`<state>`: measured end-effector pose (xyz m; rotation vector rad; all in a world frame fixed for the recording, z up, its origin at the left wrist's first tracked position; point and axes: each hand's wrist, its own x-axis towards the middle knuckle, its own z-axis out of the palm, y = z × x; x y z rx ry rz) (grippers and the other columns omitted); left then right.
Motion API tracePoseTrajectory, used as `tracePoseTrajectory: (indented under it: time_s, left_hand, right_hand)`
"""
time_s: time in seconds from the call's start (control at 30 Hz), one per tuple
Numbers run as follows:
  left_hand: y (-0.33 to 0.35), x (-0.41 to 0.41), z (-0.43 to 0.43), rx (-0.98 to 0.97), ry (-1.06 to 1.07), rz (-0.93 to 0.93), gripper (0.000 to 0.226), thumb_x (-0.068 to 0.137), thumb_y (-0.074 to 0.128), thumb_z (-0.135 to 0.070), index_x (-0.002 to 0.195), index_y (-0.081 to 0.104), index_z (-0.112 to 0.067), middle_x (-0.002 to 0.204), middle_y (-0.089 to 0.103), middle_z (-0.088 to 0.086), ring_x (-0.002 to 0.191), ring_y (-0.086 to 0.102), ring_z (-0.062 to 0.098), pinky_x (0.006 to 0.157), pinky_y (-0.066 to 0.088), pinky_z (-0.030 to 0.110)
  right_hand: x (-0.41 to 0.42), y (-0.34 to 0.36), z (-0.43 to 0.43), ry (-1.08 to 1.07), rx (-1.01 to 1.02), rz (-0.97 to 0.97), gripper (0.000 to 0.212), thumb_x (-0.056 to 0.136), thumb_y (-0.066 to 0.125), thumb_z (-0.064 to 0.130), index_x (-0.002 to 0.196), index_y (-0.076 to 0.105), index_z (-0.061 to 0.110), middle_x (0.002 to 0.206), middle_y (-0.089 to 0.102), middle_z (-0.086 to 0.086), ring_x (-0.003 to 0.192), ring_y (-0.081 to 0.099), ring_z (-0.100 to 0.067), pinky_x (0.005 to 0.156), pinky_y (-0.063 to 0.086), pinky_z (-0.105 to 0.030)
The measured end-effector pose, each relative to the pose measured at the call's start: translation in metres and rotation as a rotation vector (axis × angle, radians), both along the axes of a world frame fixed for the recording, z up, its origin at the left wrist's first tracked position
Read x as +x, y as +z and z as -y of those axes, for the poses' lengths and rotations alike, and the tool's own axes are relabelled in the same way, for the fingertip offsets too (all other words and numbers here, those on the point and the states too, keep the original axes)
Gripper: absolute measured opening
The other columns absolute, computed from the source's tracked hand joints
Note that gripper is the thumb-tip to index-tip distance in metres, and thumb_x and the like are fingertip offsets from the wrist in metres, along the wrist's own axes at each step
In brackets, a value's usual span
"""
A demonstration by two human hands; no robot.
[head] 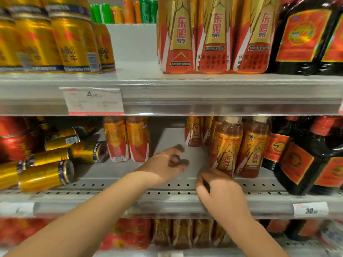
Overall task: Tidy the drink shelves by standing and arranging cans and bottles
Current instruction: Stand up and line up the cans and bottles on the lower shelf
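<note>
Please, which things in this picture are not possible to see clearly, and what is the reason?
All in the head view:
- left hand: motion blur, so its grip cannot be told.
- right hand: its back faces the camera; whether the curled fingers touch the front bottle is hidden.
- price tag: print blurred.
- lying gold cans: blurred, some cut by the left edge.
- bottom-shelf bottles: tops hidden by the shelf rail.

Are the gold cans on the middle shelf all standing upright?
No, several gold cans lie on their sides at the left of the middle shelf.
</note>
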<state>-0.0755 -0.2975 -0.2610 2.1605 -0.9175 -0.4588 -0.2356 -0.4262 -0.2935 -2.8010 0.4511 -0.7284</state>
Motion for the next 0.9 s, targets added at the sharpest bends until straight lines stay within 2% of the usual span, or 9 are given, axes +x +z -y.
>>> tracePoseTrajectory:
  time_s: [0.1, 0.17, 0.27, 0.33, 0.5, 0.57, 0.67, 0.77, 0.9]
  left_hand:
    - [-0.001, -0.015, -0.062, 0.095, 0.03, 0.1, 0.031, 0.096, 0.064, -0.036, 0.127, 0.06, -0.039, 0.116, 0.067, -0.011, 0.105, 0.065, 0.011, 0.099, 0.05, 0.027]
    - [-0.001, -0.014, -0.094, 0.2, 0.028, 0.247, 0.026, 0.099, 0.055, -0.037, 0.124, 0.062, -0.04, 0.118, 0.066, -0.012, 0.102, 0.064, 0.009, 0.094, 0.052, 0.029]
    - [0.001, 0.0, -0.128, 0.264, 0.019, 0.378, 0.023, 0.101, 0.051, -0.039, 0.12, 0.062, -0.041, 0.115, 0.065, -0.015, 0.098, 0.061, 0.005, 0.085, 0.05, 0.024]
    - [-0.001, 0.01, -0.14, 0.213, 0.044, 0.403, 0.016, 0.101, 0.053, -0.041, 0.113, 0.064, -0.042, 0.113, 0.061, -0.017, 0.096, 0.058, 0.002, 0.079, 0.044, 0.019]
    - [-0.017, 0.023, -0.145, -0.007, 0.205, 0.197, 0.007, 0.096, 0.064, -0.038, 0.098, 0.07, -0.041, 0.106, 0.066, -0.024, 0.096, 0.061, 0.0, 0.085, 0.05, 0.025]
    - [-0.021, 0.028, -0.143, -0.122, 0.291, 0.081, 0.008, 0.095, 0.068, -0.031, 0.098, 0.072, -0.037, 0.106, 0.07, -0.021, 0.099, 0.064, 0.0, 0.092, 0.05, 0.027]
    - [-0.025, 0.033, -0.14, -0.258, 0.373, 0.009, 0.011, 0.095, 0.069, -0.017, 0.097, 0.073, -0.027, 0.1, 0.074, -0.017, 0.094, 0.066, -0.005, 0.096, 0.048, 0.023]
    - [-0.028, 0.033, -0.139, -0.266, 0.4, 0.029, 0.013, 0.096, 0.067, -0.017, 0.099, 0.073, -0.028, 0.098, 0.073, -0.019, 0.09, 0.064, -0.013, 0.08, 0.043, 0.002]
    - [-0.03, 0.036, -0.138, -0.196, 0.412, 0.046, 0.014, 0.098, 0.065, -0.019, 0.101, 0.073, -0.03, 0.097, 0.072, -0.022, 0.088, 0.059, -0.021, 0.066, 0.037, -0.006]
  right_hand:
    - [0.006, 0.008, -0.018, -0.028, 0.109, -0.065, 0.011, 0.091, 0.052, 0.037, 0.088, 0.059, 0.029, 0.077, 0.055, 0.01, 0.07, 0.052, -0.01, 0.06, 0.04, -0.025]
    - [0.014, 0.014, -0.032, -0.046, 0.305, -0.086, 0.009, 0.093, 0.052, 0.039, 0.094, 0.056, 0.031, 0.078, 0.057, 0.008, 0.076, 0.056, -0.016, 0.067, 0.046, -0.03]
    - [0.031, 0.022, -0.057, -0.051, 0.44, -0.081, 0.027, 0.093, 0.053, 0.043, 0.116, 0.058, 0.03, 0.091, 0.064, 0.007, 0.084, 0.06, -0.015, 0.075, 0.049, -0.031]
    - [0.042, 0.027, -0.071, -0.039, 0.502, -0.079, 0.042, 0.092, 0.052, 0.049, 0.131, 0.049, 0.036, 0.106, 0.063, 0.007, 0.092, 0.061, -0.013, 0.077, 0.048, -0.028]
    - [0.085, 0.029, -0.075, -0.036, 0.662, -0.003, 0.052, 0.089, 0.058, 0.052, 0.138, 0.04, 0.042, 0.137, 0.051, 0.003, 0.12, 0.055, -0.019, 0.1, 0.047, -0.037]
    - [0.105, 0.027, -0.071, -0.037, 0.696, -0.043, 0.061, 0.09, 0.061, 0.05, 0.145, 0.036, 0.039, 0.142, 0.051, -0.001, 0.123, 0.054, -0.021, 0.097, 0.043, -0.029]
    - [0.128, 0.019, -0.066, 0.018, 0.698, -0.049, 0.083, 0.085, 0.061, 0.061, 0.153, 0.017, 0.043, 0.159, 0.03, 0.003, 0.138, 0.043, -0.026, 0.103, 0.037, -0.034]
    - [0.149, 0.019, -0.066, 0.091, 0.728, -0.022, 0.098, 0.077, 0.067, 0.066, 0.154, 0.011, 0.044, 0.165, 0.015, 0.009, 0.148, 0.027, -0.022, 0.112, 0.029, -0.041]
    - [0.175, 0.024, -0.065, 0.172, 0.751, -0.057, 0.1, 0.077, 0.074, 0.059, 0.155, 0.015, 0.039, 0.16, 0.029, 0.004, 0.143, 0.036, -0.023, 0.111, 0.034, -0.044]
